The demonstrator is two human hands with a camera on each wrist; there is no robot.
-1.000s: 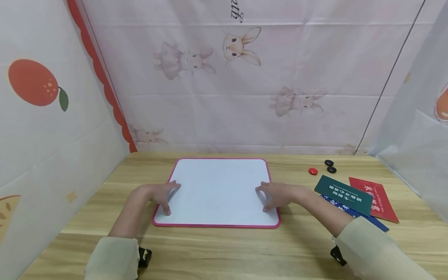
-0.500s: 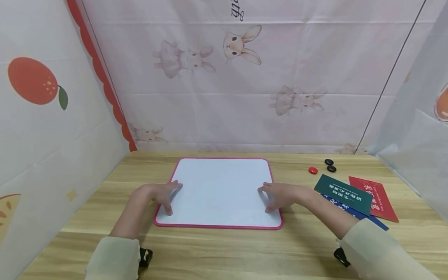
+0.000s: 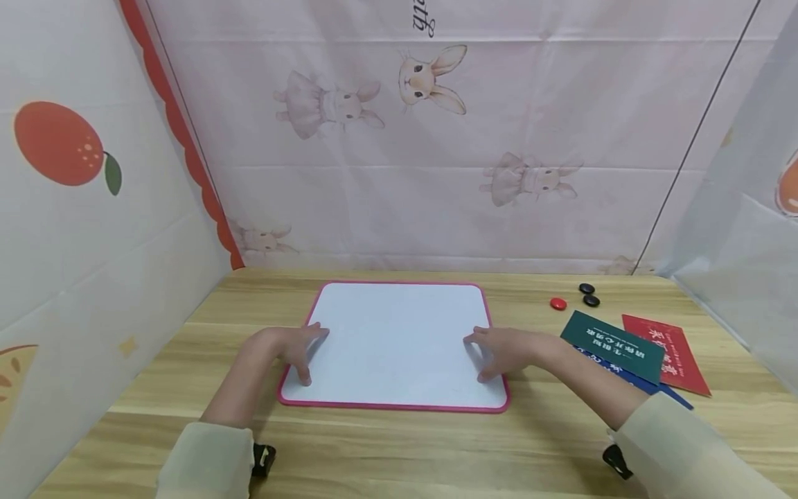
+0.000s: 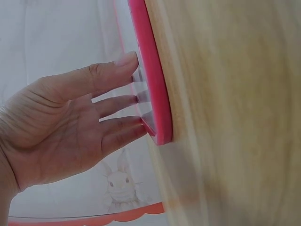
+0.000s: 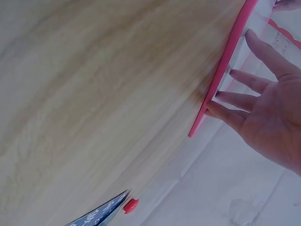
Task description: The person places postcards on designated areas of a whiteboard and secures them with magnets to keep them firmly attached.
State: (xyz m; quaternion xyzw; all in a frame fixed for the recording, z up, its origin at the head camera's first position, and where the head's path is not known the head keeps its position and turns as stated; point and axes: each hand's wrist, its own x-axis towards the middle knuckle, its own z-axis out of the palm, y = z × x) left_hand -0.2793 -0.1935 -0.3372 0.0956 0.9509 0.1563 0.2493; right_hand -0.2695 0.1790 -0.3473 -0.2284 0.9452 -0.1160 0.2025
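A whiteboard (image 3: 399,339) lies flat on the wood-grained table (image 3: 386,454), between the two hands. Its face is plain, smooth white, its corners rounded, and a bright pink rim (image 4: 157,94) runs round it; in the wrist views faint shadows of the fingers show on its surface.

The left hand (image 3: 291,348) and the right hand (image 3: 508,350) reach over opposite sides of the board, fingers spread and thumbs well apart from them. Fingertips rest on the white face; neither hand is closed round the board.

At the right, a green card (image 3: 614,346) overlaps a red card (image 3: 679,357) and a blue card (image 3: 636,380). All three bear white Chinese characters, which seem to be upside down and are too small to read with certainty. On the rabbit-printed backdrop (image 3: 399,222), sideways black script, cut off by the top edge, ends in "th".
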